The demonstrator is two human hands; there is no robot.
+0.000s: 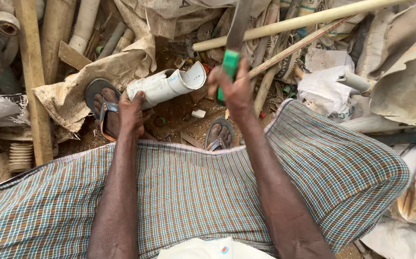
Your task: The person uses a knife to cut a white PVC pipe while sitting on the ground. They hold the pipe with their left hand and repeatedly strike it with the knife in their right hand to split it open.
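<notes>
The person squats on bare dirt among scrap, the checked cloth (pixel 227 187) of a wrap stretched across both knees. The left hand (pixel 132 112) presses down on the near end of a short white plastic pipe piece (pixel 162 86), fingers curled over it so it lies pinned on the ground just in front of the sandalled left foot (pixel 105 112); that hold seems meant to keep the pipe from rolling. The far end of the pipe is split open, its wall flaring outward. The right hand (pixel 234 88) is closed tightly round the green handle (pixel 229 67) of a broad-bladed knife (pixel 239 24), raised upright above and to the right of the pipe, apart from it, the blade blurred toward the top edge. The right foot (pixel 219 134) in its sandal rests between the knees. Behind the pipe lie long pale pipes (pixel 294 21) and thin sticks, with a wooden plank (pixel 33 76) standing at the left. Crumpled off-white sacks (pixel 404 76) heap at the right, one lower sack bearing dark printed lettering, another white bag with faint green print; a dusty tan sack (pixel 102 76) lies behind the left foot.
</notes>
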